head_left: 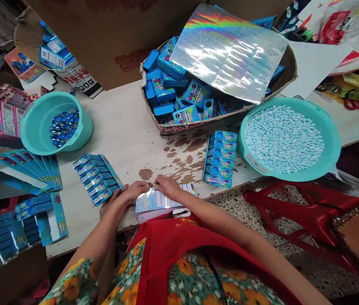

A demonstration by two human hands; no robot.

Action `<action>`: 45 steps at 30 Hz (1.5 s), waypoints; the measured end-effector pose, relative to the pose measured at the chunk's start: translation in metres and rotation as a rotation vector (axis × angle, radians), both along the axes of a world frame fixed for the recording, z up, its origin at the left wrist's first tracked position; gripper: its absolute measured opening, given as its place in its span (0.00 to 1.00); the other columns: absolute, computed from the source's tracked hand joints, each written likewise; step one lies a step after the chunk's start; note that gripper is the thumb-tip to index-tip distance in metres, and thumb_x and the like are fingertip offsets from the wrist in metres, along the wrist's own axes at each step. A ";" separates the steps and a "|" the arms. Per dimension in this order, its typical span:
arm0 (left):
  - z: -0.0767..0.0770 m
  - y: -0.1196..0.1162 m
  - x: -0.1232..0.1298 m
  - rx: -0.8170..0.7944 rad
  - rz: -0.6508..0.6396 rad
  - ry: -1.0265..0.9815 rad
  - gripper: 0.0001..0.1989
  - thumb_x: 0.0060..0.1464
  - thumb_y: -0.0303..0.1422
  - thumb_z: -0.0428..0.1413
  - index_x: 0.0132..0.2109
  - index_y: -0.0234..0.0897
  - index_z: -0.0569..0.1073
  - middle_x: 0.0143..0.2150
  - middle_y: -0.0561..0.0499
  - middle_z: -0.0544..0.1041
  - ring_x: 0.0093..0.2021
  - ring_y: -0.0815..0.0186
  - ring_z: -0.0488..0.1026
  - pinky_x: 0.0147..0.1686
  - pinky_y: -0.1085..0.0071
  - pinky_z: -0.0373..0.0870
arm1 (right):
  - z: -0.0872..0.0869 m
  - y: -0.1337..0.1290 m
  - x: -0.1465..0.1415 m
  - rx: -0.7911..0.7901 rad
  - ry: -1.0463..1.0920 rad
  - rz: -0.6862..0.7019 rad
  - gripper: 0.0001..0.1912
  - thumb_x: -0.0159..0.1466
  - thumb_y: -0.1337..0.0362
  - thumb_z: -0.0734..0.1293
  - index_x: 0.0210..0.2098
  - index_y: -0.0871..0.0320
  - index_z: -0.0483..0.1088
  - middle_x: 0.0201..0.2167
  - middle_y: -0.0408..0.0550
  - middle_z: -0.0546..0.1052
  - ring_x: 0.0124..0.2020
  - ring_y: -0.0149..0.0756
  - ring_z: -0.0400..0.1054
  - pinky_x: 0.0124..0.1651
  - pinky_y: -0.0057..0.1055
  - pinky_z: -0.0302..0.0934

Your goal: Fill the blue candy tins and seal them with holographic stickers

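Near the table's front edge lies a shiny holographic sheet [147,201], with a white-handled tool [181,212] beside it. My left hand [137,190] rests at the sheet's upper left, its fingers pressed together. My right hand [167,187] is on the sheet's upper edge, fingers bent inward. The two hands' fingertips nearly meet; what is between them is too small to tell. A row of blue packs on a card [95,178] lies left of my left hand. Another row of blue packs [222,159] stands to the right.
A teal bowl of blue caps [36,123] is at left, and a teal bowl of pale candies [328,127] at right. A cardboard box [179,129] of blue packs with a holographic sheet on top stands behind. Another person's hand [114,197] shows beside my left wrist.
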State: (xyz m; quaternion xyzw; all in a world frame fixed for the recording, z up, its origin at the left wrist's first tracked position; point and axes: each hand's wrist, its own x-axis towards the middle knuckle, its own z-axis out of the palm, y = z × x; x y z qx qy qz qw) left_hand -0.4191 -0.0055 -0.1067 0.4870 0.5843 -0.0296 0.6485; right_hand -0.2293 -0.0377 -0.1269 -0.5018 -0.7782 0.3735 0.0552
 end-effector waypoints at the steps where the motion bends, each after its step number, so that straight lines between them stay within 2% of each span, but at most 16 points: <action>1: -0.001 0.000 -0.001 -0.005 0.015 -0.006 0.12 0.38 0.39 0.56 0.26 0.33 0.68 0.20 0.57 0.61 0.23 0.73 0.54 0.23 0.74 0.49 | -0.001 -0.001 0.000 0.000 0.005 0.006 0.16 0.64 0.57 0.63 0.49 0.57 0.67 0.45 0.50 0.73 0.46 0.39 0.66 0.46 0.33 0.59; 3: -0.004 -0.001 -0.001 -0.027 0.043 -0.015 0.12 0.36 0.39 0.56 0.26 0.33 0.68 0.20 0.57 0.62 0.22 0.73 0.55 0.23 0.74 0.49 | -0.002 -0.004 0.000 0.015 0.025 0.060 0.18 0.62 0.57 0.65 0.50 0.56 0.66 0.46 0.49 0.73 0.48 0.40 0.66 0.47 0.33 0.59; 7: -0.010 0.000 0.001 -0.059 0.071 0.002 0.12 0.35 0.38 0.56 0.24 0.34 0.67 0.20 0.57 0.63 0.21 0.73 0.57 0.23 0.74 0.52 | 0.005 -0.011 0.000 0.044 0.019 0.154 0.18 0.63 0.64 0.64 0.52 0.57 0.64 0.49 0.51 0.72 0.49 0.42 0.66 0.47 0.35 0.59; 15: -0.008 0.000 0.005 -0.088 0.097 0.009 0.11 0.35 0.37 0.56 0.24 0.34 0.66 0.19 0.57 0.64 0.20 0.73 0.58 0.22 0.74 0.53 | 0.014 -0.018 0.001 0.087 -0.046 0.201 0.16 0.67 0.69 0.54 0.54 0.56 0.61 0.53 0.50 0.70 0.48 0.41 0.66 0.44 0.36 0.59; 19: -0.006 0.000 0.004 -0.105 0.104 -0.008 0.12 0.35 0.39 0.57 0.24 0.34 0.66 0.19 0.56 0.64 0.20 0.73 0.58 0.22 0.74 0.53 | 0.012 -0.022 0.004 0.154 -0.039 0.251 0.18 0.67 0.68 0.56 0.55 0.55 0.60 0.56 0.49 0.67 0.48 0.40 0.65 0.45 0.36 0.59; 22: -0.004 0.001 0.005 -0.094 0.093 -0.018 0.12 0.35 0.39 0.57 0.25 0.34 0.67 0.19 0.56 0.64 0.20 0.73 0.57 0.22 0.74 0.53 | 0.008 -0.020 0.003 0.159 -0.007 0.217 0.15 0.66 0.67 0.59 0.52 0.53 0.64 0.54 0.49 0.69 0.49 0.40 0.63 0.46 0.36 0.58; 26: -0.002 0.003 0.006 -0.046 0.055 -0.019 0.12 0.36 0.39 0.57 0.24 0.33 0.67 0.20 0.57 0.63 0.22 0.73 0.57 0.23 0.74 0.53 | 0.000 -0.008 -0.006 0.089 0.105 0.021 0.08 0.60 0.65 0.67 0.40 0.56 0.72 0.45 0.50 0.72 0.49 0.40 0.61 0.47 0.35 0.58; 29: -0.004 0.004 0.005 -0.009 0.012 0.005 0.12 0.37 0.40 0.56 0.25 0.34 0.68 0.20 0.57 0.63 0.22 0.73 0.57 0.24 0.74 0.53 | -0.001 -0.002 -0.013 0.064 0.126 -0.077 0.04 0.58 0.64 0.69 0.33 0.57 0.74 0.40 0.50 0.73 0.46 0.40 0.61 0.46 0.34 0.58; 32: -0.009 0.004 0.003 0.028 -0.040 0.050 0.12 0.39 0.40 0.55 0.26 0.34 0.69 0.21 0.55 0.66 0.23 0.70 0.61 0.26 0.73 0.55 | 0.009 -0.005 -0.010 0.031 0.223 -0.138 0.02 0.59 0.65 0.68 0.31 0.57 0.73 0.35 0.48 0.73 0.44 0.38 0.63 0.45 0.33 0.58; 35: -0.007 0.007 0.007 0.100 -0.066 0.112 0.10 0.40 0.38 0.55 0.24 0.35 0.70 0.23 0.52 0.69 0.28 0.65 0.66 0.30 0.71 0.59 | 0.025 -0.011 0.004 -0.115 0.459 -0.341 0.02 0.59 0.68 0.67 0.30 0.57 0.71 0.28 0.42 0.73 0.34 0.32 0.65 0.39 0.28 0.59; 38: 0.011 0.013 0.026 0.311 -0.055 0.170 0.10 0.45 0.39 0.54 0.27 0.36 0.71 0.31 0.47 0.73 0.39 0.59 0.69 0.38 0.68 0.61 | 0.045 -0.014 0.023 -0.209 0.686 -0.648 0.03 0.59 0.65 0.65 0.30 0.58 0.69 0.26 0.40 0.72 0.29 0.29 0.66 0.35 0.26 0.59; 40: 0.031 0.016 0.046 0.442 -0.070 0.044 0.14 0.51 0.42 0.51 0.36 0.37 0.73 0.40 0.46 0.75 0.45 0.59 0.68 0.43 0.68 0.62 | 0.059 -0.014 0.037 -0.206 0.789 -0.805 0.06 0.59 0.62 0.65 0.30 0.58 0.69 0.26 0.40 0.72 0.29 0.29 0.66 0.34 0.26 0.60; 42: 0.050 0.017 0.070 0.414 -0.145 -0.169 0.17 0.52 0.44 0.50 0.43 0.37 0.72 0.42 0.47 0.75 0.44 0.61 0.69 0.43 0.69 0.63 | 0.072 -0.016 0.050 -0.169 0.847 -0.913 0.07 0.59 0.60 0.65 0.30 0.58 0.68 0.26 0.41 0.72 0.28 0.30 0.66 0.34 0.26 0.60; 45: 0.069 0.018 0.105 0.211 -0.254 -0.288 0.17 0.52 0.46 0.52 0.35 0.35 0.70 0.29 0.51 0.74 0.30 0.66 0.69 0.33 0.71 0.64 | 0.085 -0.024 0.068 -0.068 0.849 -1.076 0.08 0.59 0.59 0.64 0.31 0.58 0.69 0.28 0.42 0.73 0.30 0.31 0.67 0.36 0.28 0.62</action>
